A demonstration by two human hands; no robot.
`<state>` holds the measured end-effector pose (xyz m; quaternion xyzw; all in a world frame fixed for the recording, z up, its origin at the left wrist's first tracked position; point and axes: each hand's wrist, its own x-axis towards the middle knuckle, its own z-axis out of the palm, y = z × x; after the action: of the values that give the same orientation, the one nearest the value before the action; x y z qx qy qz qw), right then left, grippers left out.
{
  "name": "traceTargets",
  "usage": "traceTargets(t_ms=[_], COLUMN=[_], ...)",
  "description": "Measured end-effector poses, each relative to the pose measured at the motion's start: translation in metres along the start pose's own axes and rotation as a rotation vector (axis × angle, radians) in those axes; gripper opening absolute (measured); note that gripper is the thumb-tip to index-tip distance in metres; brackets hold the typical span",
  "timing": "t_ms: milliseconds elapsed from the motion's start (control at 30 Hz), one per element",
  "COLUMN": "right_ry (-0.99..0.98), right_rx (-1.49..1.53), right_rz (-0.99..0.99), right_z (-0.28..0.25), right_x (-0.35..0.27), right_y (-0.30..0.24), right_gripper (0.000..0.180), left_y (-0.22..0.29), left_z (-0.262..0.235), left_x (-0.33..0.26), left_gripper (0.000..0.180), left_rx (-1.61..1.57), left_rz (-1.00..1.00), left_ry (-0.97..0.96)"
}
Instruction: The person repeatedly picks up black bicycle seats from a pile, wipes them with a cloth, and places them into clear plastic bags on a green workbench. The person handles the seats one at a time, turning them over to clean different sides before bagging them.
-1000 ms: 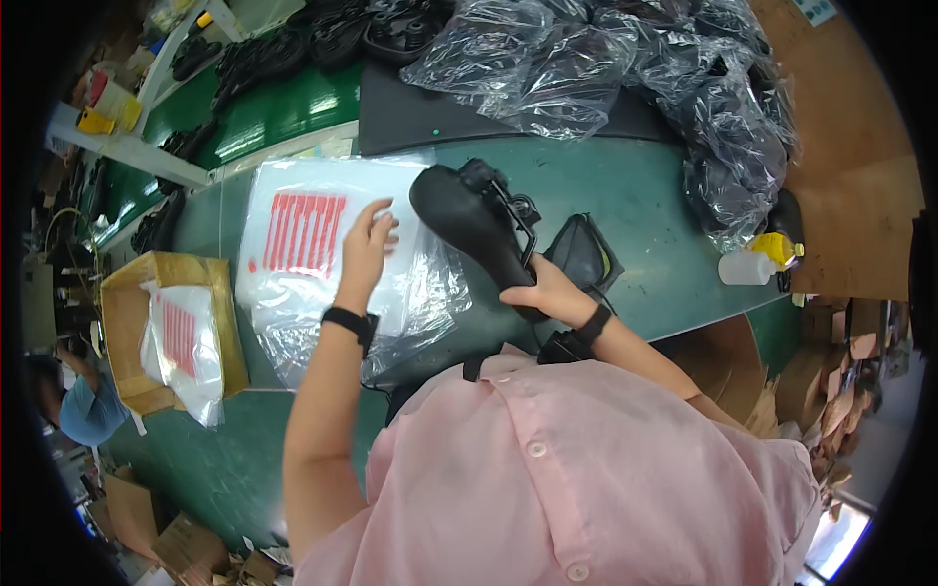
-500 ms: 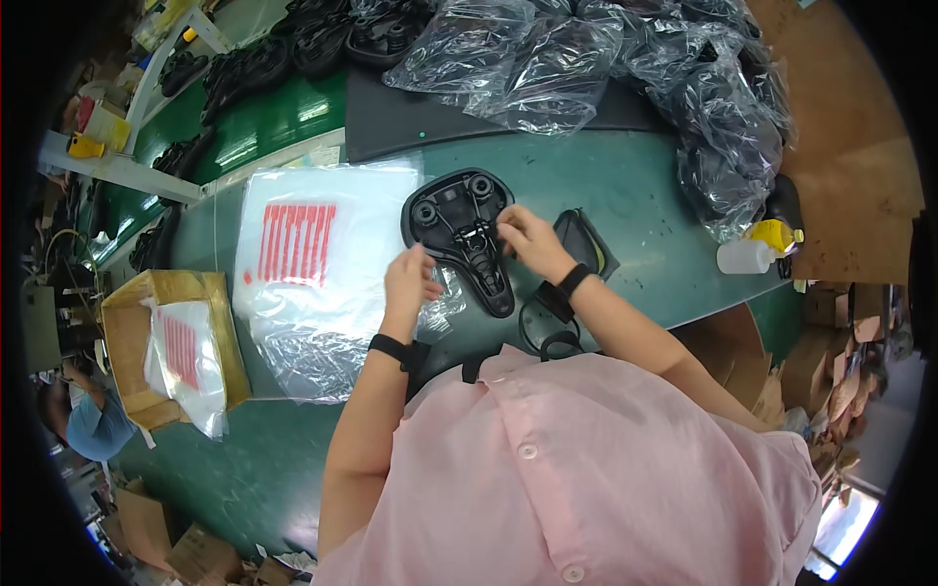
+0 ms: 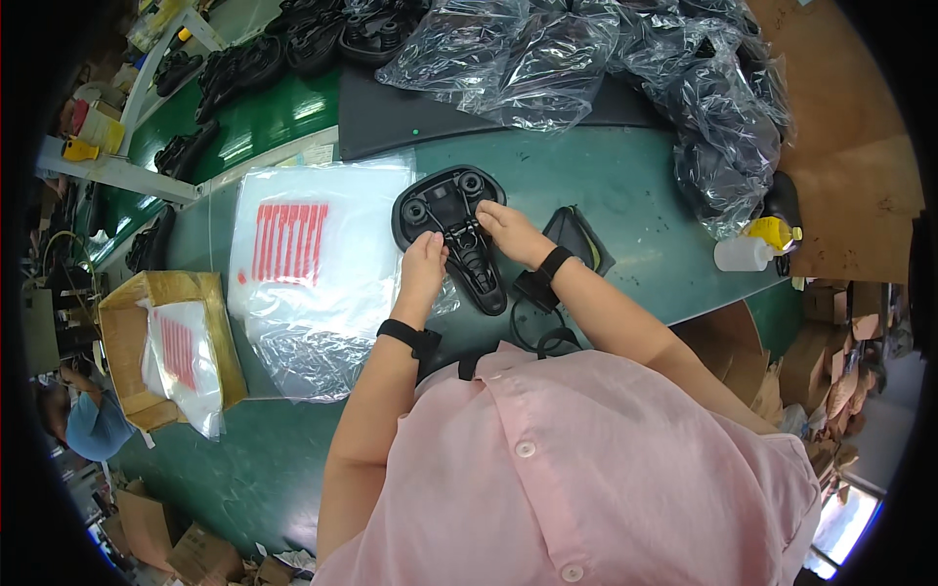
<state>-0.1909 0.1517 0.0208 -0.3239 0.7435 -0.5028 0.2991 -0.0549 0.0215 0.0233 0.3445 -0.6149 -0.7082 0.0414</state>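
Observation:
A black bicycle saddle (image 3: 451, 202) lies upside down on the green table, its rails, clamp and two round springs showing and its nose toward me. My left hand (image 3: 424, 272) is closed, with fingertips on the rails at the saddle's left middle. From the other side my right hand (image 3: 515, 234) pinches the rails near the clamp. The fingers hide just where they grip. Left of the saddle is a stack of clear plastic bags (image 3: 332, 210) with red print. A small dark pouch-like item (image 3: 578, 239) lies beside my right wrist.
Plastic-wrapped saddles (image 3: 518, 63) are heaped at the back on a black mat (image 3: 391, 112). Bare saddles (image 3: 239, 78) line the far left. An open carton (image 3: 230, 342) holds more bags. A white bottle (image 3: 741, 255) and a yellow one (image 3: 772, 232) stand right. A person (image 3: 96, 425) is at far left.
Both hands have moved in onto the saddle's rails, the left one upward and to the right, the right one slightly left. The view has shifted a little.

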Motion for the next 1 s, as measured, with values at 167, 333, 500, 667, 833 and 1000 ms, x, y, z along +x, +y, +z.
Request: traceTargets(t_ms=[167, 333, 500, 667, 833, 1000], right_ry=[-0.004, 0.007, -0.006, -0.165, -0.032, -0.019], right_rx=[0.048, 0.258, 0.522, -0.271, -0.297, 0.05], right_rz=[0.181, 0.271, 0.447, 0.398, 0.413, 0.372], right_z=[0.003, 0.005, -0.015, -0.01, 0.037, 0.046], right_x=[0.003, 0.004, -0.021, -0.058, -0.043, -0.034], right_y=[-0.005, 0.006, -0.008, 0.021, 0.004, 0.037], right_gripper=[0.021, 0.024, 0.034, 0.067, 0.074, 0.067], left_y=[-0.012, -0.016, -0.008, -0.019, 0.002, -0.009], left_z=[0.003, 0.003, -0.034, -0.133, -0.149, -0.148], left_x=[0.005, 0.007, 0.0, 0.007, 0.007, 0.008], left_gripper=[0.031, 0.029, 0.028, 0.03, 0.032, 0.032], left_rx=[0.304, 0.416, 0.15, 0.017, -0.218, 0.189], left_rz=[0.2, 0.449, 0.249, 0.126, 0.114, 0.175], left_ry=[0.135, 0.172, 0.107, 0.46, 0.499, 0.513])
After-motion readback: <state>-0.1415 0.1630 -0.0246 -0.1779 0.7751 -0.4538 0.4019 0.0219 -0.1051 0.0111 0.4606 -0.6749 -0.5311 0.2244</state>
